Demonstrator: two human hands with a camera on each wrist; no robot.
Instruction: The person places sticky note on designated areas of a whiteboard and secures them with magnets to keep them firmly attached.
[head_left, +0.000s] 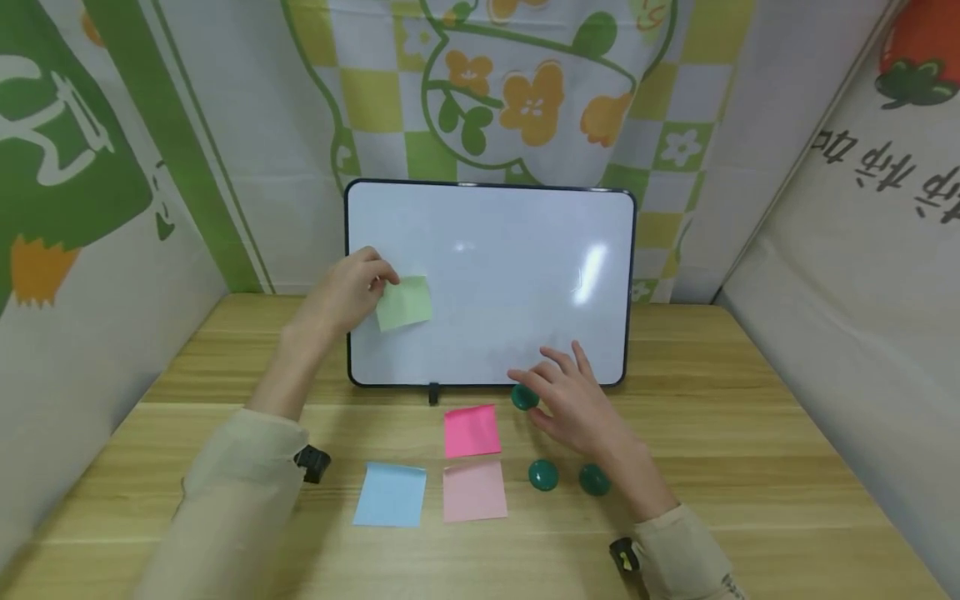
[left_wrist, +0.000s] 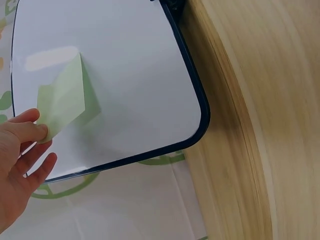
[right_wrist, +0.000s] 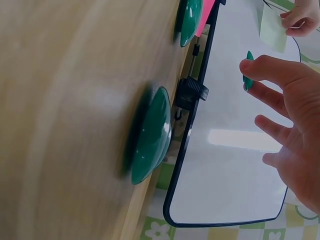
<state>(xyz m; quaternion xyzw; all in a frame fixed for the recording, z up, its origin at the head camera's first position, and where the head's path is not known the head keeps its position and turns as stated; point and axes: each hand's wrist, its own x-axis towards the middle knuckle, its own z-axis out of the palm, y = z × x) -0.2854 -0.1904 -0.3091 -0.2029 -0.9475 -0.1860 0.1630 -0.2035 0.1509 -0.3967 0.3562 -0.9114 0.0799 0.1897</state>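
Between thumb and forefinger, my left hand (head_left: 351,287) pinches a pale green sticky note (head_left: 405,303) by its edge, in front of the left part of a whiteboard (head_left: 487,242). In the left wrist view the note (left_wrist: 65,97) is bent and casts a shadow on the board. My right hand (head_left: 573,404) pinches a round green magnet (head_left: 525,397) near the board's lower edge, other fingers spread; the right wrist view shows this magnet (right_wrist: 248,71) edge-on between thumb and finger. Two more green magnets, one nearer the middle (head_left: 543,475) and one further right (head_left: 595,479), lie on the table.
On the wooden table (head_left: 750,467) lie a hot pink sticky note (head_left: 472,431), a light pink note (head_left: 475,492) and a blue note (head_left: 390,495). A black stand foot (head_left: 433,393) shows beneath the board. Printed curtains (head_left: 525,100) hang behind and at both sides.
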